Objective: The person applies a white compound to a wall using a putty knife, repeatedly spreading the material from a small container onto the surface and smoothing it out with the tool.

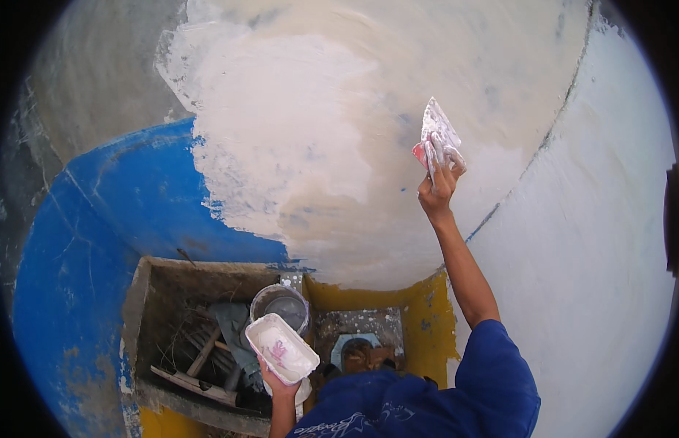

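Putty knife and putty tray, both in hand.

Putty knife (439,131): broad flat blade, caked with white filler, pinkish handle, pressed flat against pale skimmed wall, blade pointing up, gripped at arm's length. Putty tray (281,348): white rectangular tub, shallow, smeared white filler with pink streak inside, tilted, held from below, low and well apart from knife.

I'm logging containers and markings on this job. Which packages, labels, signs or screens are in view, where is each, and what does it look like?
No signs or screens.
White tub: rectangular, rounded corners, white paste inside, held in left hand, low centre.
Round bucket: greyish, just behind the tub, by the concrete trough.
Print on blue shirt: pale lettering, bottom edge.
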Demonstrator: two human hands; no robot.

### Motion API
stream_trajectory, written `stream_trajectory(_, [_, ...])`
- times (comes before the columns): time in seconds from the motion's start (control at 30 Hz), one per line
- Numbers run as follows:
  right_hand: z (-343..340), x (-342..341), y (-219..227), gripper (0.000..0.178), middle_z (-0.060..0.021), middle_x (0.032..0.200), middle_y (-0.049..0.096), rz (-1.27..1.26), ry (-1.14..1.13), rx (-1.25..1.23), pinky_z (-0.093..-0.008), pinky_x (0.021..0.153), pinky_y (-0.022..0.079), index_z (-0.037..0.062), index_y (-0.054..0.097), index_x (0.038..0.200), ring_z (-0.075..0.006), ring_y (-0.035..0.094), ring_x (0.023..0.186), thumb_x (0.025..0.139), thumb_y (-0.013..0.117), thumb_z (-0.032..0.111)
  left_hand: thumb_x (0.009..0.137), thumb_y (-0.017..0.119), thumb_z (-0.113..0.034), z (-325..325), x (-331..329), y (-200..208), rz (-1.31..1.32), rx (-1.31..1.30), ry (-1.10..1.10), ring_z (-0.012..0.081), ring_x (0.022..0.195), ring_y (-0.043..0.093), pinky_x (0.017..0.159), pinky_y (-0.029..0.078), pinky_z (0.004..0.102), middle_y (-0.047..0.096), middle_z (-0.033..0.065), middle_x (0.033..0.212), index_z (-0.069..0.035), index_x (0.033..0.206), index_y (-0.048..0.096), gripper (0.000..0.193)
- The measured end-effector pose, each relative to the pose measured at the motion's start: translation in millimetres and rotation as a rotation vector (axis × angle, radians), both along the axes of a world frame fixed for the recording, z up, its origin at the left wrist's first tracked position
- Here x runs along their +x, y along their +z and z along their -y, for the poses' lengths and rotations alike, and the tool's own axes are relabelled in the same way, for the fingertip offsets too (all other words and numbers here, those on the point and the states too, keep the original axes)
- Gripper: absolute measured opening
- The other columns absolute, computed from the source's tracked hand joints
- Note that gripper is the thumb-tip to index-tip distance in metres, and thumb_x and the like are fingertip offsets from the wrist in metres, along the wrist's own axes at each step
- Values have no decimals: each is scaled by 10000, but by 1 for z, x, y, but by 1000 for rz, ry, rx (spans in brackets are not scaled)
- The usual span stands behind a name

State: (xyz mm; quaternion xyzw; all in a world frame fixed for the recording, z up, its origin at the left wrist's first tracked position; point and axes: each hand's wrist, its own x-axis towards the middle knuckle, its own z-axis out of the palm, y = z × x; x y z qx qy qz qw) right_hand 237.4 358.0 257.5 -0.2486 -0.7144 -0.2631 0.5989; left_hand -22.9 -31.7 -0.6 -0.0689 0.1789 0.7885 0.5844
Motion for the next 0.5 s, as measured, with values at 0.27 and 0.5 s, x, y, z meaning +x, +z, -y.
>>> stream_trajectory(0.27, [-35, -29, -23, 647, -71, 1303, 629, 128, -83, -64, -441, 1040, 296, 115, 650, 1267, -354, 491, 1200, 667, 542, -100, 954, 428, -573, 0, -2, -3, 3, 61, -18, 371, 1294, 479, 1074, 366, 599, 475, 92, 1456, -175, 1473, 398, 655])
stream_trajectory(0.5, [25, -53, -96, 612, -130, 1174, 673, 272, 125, -135, -451, 1042, 331, 51, 681, 1190, -375, 504, 1167, 627, 529, -135, 959, 395, -578, 5, 4, 17, 9, -3, 23, 342, 1214, 546, 1015, 427, 579, 548, 80, 1357, -182, 1417, 458, 609])
